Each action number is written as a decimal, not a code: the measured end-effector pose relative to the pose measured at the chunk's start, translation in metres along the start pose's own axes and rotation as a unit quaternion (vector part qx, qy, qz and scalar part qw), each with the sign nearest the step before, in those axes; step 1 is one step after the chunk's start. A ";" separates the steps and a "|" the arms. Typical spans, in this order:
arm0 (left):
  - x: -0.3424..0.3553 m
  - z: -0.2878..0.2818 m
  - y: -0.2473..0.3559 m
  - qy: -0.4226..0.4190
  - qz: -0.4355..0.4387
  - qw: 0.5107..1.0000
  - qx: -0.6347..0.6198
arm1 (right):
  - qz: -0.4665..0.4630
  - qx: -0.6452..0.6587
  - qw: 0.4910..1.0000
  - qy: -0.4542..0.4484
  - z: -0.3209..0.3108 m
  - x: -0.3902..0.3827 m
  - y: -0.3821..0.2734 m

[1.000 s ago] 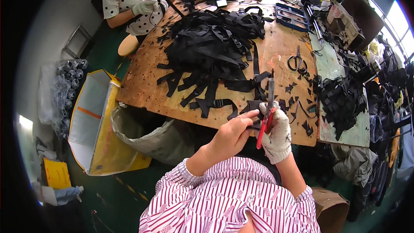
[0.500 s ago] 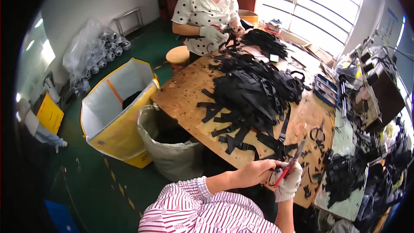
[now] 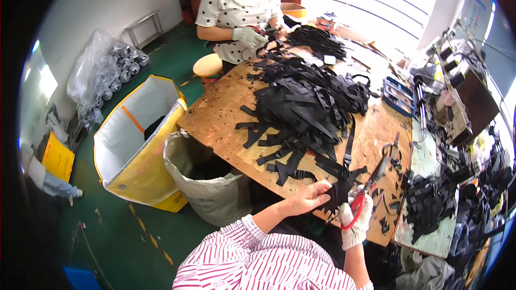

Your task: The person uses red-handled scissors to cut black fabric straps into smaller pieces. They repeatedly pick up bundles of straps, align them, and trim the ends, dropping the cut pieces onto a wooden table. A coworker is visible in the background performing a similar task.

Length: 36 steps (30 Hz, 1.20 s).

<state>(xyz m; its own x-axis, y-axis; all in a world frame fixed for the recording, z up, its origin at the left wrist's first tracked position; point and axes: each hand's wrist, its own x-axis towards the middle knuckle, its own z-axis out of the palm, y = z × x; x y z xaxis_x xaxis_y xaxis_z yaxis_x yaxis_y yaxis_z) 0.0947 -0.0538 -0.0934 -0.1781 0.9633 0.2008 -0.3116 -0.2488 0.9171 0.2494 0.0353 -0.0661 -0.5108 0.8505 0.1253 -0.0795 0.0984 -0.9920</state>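
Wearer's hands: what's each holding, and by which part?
Left hand pinches the black webbing strap piece at its near end. Gloved right hand holds the red-handled scissors by the handle loops, blades pointing away.

a small sewing or strap-cutting workshop, plainly. shown by a worn plywood worktable [image 3: 226,123] heaped with cut black webbing straps [image 3: 306,102], a grey woven scrap sack [image 3: 207,190] and a yellow fabric bin [image 3: 137,156] beside it on a green painted floor [image 3: 107,236], bench machines [image 3: 457,96] along the window side, and a 2nd person in a spotted blouse [image 3: 231,13] working opposite.
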 end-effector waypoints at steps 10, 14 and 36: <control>-0.006 -0.001 0.015 0.127 -0.015 0.991 -0.028 | 0.139 -0.002 0.987 -0.080 -0.010 -0.016 -0.012; 0.002 0.005 0.011 0.168 -0.039 0.985 -0.009 | 0.098 -0.084 0.989 -0.078 -0.032 -0.041 0.007; 0.009 0.015 0.013 0.204 -0.055 0.977 -0.007 | 0.119 -0.277 0.938 -0.173 -0.041 -0.057 -0.029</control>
<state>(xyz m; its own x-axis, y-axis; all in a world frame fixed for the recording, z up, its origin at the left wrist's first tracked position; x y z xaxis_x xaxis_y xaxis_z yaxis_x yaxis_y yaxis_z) 0.1027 -0.0472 -0.0744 -0.4998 0.8644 -0.0558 -0.3616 -0.1497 0.9203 0.3162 0.0055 -0.0455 -0.7131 0.6725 -0.1981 0.4795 0.2618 -0.8376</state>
